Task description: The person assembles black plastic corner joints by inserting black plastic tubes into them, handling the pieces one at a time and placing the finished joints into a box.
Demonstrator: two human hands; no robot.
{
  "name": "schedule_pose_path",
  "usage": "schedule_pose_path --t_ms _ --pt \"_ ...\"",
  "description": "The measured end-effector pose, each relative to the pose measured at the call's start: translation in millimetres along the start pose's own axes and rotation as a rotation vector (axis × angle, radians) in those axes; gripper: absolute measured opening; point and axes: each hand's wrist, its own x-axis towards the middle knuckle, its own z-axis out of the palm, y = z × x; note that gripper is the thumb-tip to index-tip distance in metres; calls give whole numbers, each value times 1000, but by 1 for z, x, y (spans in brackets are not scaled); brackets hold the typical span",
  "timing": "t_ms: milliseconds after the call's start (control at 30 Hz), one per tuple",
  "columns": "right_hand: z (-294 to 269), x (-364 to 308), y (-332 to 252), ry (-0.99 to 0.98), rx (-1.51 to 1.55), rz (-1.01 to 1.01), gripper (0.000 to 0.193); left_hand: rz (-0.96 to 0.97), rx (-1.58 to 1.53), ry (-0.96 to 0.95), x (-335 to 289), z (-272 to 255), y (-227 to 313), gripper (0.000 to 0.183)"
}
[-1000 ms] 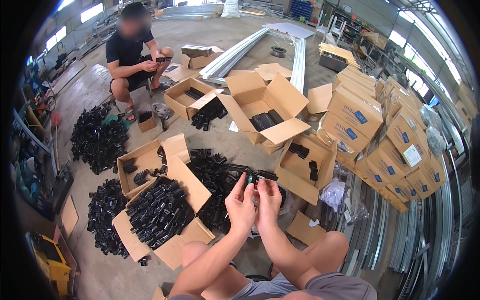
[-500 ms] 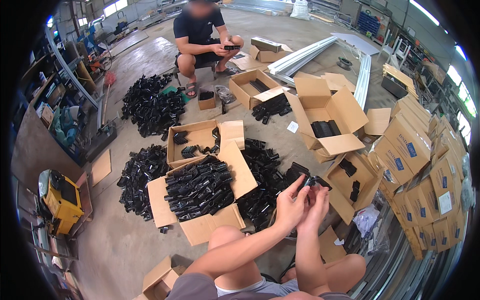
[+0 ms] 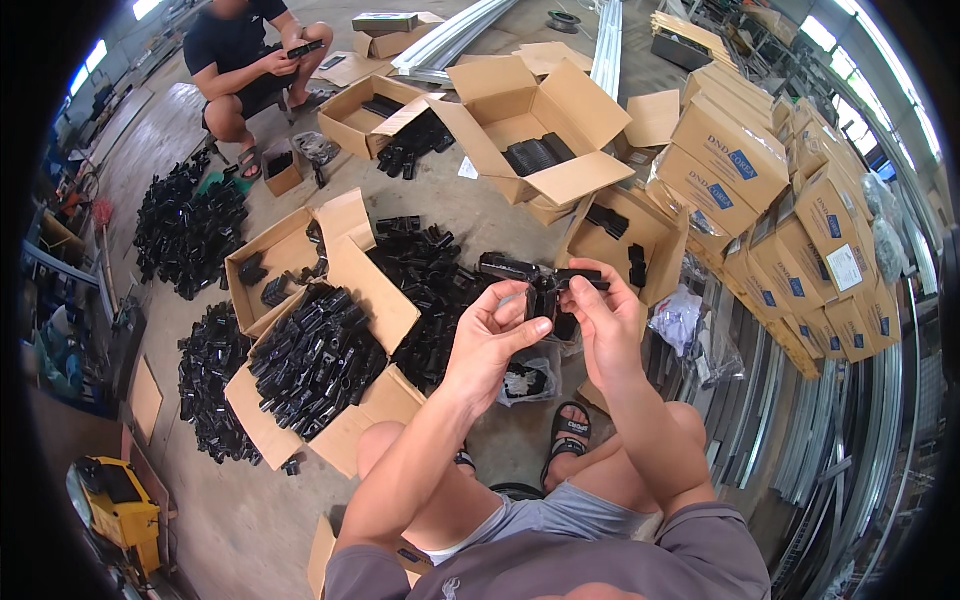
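Observation:
In front of my knees, both hands are raised around glossy black plastic parts [image 3: 542,300]. My left hand [image 3: 497,335] pinches a part between thumb and fingers from the left. On the other side, my right hand [image 3: 608,325] grips a part with its thumb across the top. Whether these are separate pieces or joined, I cannot tell. Just beyond the hands lies a loose pile of similar black parts [image 3: 425,300]. Left of it, an open carton [image 3: 385,405] is heaped with more of them. Between my feet and hands sits a clear plastic tub [image 3: 530,385] with small contents.
A co-worker [image 3: 235,55] crouches at the far left, holding a black part. Open cartons [image 3: 590,110] holding black parts stand ahead and right. Closed cartons [image 3: 720,170] are stacked on a pallet at right, beside long metal profiles [image 3: 770,400]. A yellow machine [image 3: 122,510] stands lower left.
My view has swung to the right, so the scene sits further left. My hands have drawn closer to me and apart, with black parts now plainly visible between them.

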Motion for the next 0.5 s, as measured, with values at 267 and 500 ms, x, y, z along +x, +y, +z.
schedule_pose_path --t_ms 267,500 --pt "-5 4 -13 -139 -187 10 26 -70 -141 -32 -1 -3 -5 46" --pt "-28 16 13 -90 -310 -1 31 -68 177 61 7 -14 -16 46"
